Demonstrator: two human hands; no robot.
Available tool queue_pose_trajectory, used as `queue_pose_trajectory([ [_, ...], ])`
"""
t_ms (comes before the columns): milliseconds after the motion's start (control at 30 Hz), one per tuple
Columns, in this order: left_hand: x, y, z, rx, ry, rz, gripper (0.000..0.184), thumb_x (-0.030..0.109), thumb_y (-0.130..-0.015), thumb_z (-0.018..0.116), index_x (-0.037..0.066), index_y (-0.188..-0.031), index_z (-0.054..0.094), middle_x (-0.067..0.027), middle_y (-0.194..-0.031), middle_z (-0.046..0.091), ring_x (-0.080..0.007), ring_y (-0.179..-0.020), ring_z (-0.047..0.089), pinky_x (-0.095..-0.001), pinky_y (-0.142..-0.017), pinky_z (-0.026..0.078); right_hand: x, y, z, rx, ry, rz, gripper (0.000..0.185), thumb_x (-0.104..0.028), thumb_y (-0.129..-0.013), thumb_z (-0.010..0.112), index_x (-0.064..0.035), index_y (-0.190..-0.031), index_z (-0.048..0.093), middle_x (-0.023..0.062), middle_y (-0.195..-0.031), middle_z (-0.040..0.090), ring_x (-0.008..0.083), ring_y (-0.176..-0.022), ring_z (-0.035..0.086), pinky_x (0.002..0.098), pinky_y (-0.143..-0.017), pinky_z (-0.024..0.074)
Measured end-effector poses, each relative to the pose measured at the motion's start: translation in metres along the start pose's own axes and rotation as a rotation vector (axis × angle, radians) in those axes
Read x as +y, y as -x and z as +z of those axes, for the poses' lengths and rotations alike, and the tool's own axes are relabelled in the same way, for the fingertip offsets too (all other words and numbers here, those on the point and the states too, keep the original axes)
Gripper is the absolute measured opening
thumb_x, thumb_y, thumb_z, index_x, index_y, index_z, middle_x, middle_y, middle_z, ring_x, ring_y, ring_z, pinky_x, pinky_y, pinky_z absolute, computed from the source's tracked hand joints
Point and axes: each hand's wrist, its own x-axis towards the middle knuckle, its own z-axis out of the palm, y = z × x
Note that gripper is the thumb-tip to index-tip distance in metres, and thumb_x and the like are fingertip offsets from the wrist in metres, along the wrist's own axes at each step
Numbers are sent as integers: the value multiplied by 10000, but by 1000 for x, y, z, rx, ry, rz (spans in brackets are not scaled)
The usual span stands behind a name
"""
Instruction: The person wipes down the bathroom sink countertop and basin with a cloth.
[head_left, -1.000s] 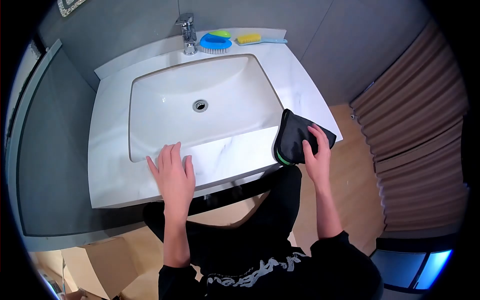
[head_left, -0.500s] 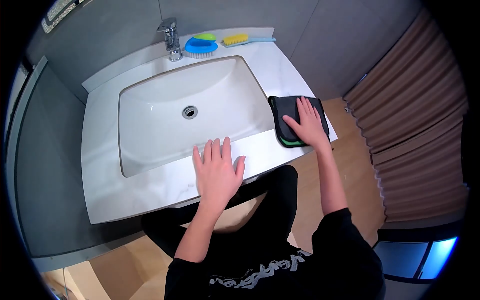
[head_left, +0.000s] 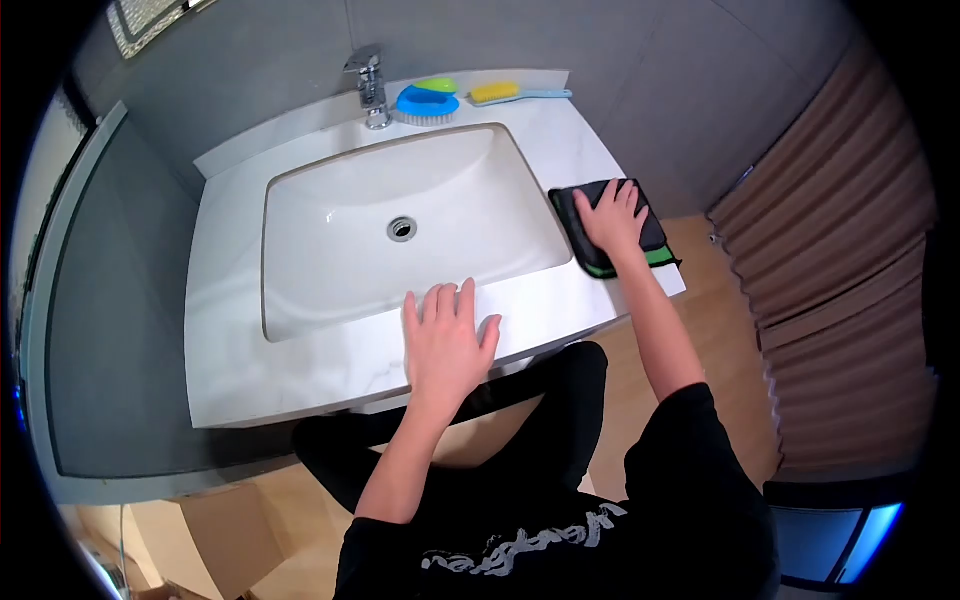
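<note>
My right hand lies flat, fingers spread, on a folded dark grey cloth with black edging and a green underside. The cloth rests on the white countertop to the right of the sink, some of it hidden under the hand. On the counter's front strip my left hand rests palm down with fingers apart, holding nothing. Its fingertips come close to the front rim of the white sink.
A chrome faucet stands behind the sink. Beside it are a blue and green scrub brush and a yellow-headed brush with a light blue handle. A brown pleated curtain hangs at right; a cardboard box sits on the floor.
My right hand and the cloth have shifted away from me along the counter, and more of the green underside shows. My left hand stays on the counter. The whole view has shifted slightly.
</note>
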Motion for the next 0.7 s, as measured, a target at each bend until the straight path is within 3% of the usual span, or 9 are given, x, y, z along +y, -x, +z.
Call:
queue_pose_trajectory([
  [167, 1, 0, -3, -22, 4, -10, 507, 305, -859, 635, 15, -1263, 536, -121, -1180, 559, -281, -1170, 493, -538, -1086, 283, 13, 99, -33, 75, -80, -171, 913, -555, -877, 528, 98, -1447, 244, 296, -1524, 219, 384, -1444, 182, 529, -1157, 142],
  [300, 0, -1, -5, -58, -4, -8, 518, 299, -866, 627, 8, -1281, 520, -130, -1189, 552, -292, -1184, 484, -547, -1087, 278, 33, 153, -52, -32, -45, -244, 901, -509, -871, 575, 96, -1449, 242, 289, -1524, 226, 393, -1439, 187, 529, -1155, 148],
  [433, 0, -1, -6, -60, -8, 2, 523, 302, -865, 628, 4, -1279, 517, -144, -1202, 541, -302, -1189, 479, -560, -1086, 270, 33, 136, -50, -24, -15, -313, 894, -517, -881, 564, 91, -1452, 243, 271, -1530, 230, 389, -1441, 186, 521, -1156, 154],
  [567, 1, -3, -5, -66, -4, 6, 524, 302, -857, 631, 5, -1274, 518, -150, -1202, 537, -310, -1186, 479, -570, -1084, 267, 24, 73, -35, -84, -7, -352, 925, -606, -890, 479, 76, -1464, 229, 255, -1540, 220, 358, -1450, 176, 496, -1168, 135],
  [633, 1, -3, -5, -64, 10, -4, 524, 298, -848, 634, 6, -1268, 520, -151, -1198, 536, -313, -1182, 479, -575, -1082, 267, 6, 38, -29, -85, 22, -315, 906, -584, -890, 501, 49, -1475, 222, 238, -1548, 213, 343, -1451, 186, 485, -1167, 145],
  [700, 1, -5, -6, -74, 0, -13, 527, 294, -841, 636, 4, -1266, 522, -151, -1195, 536, -313, -1179, 480, -573, -1081, 269, -10, -4, -7, -42, -26, -278, 969, -669, -862, 448, 71, -1458, 258, 249, -1534, 240, 354, -1447, 188, 506, -1166, 125],
])
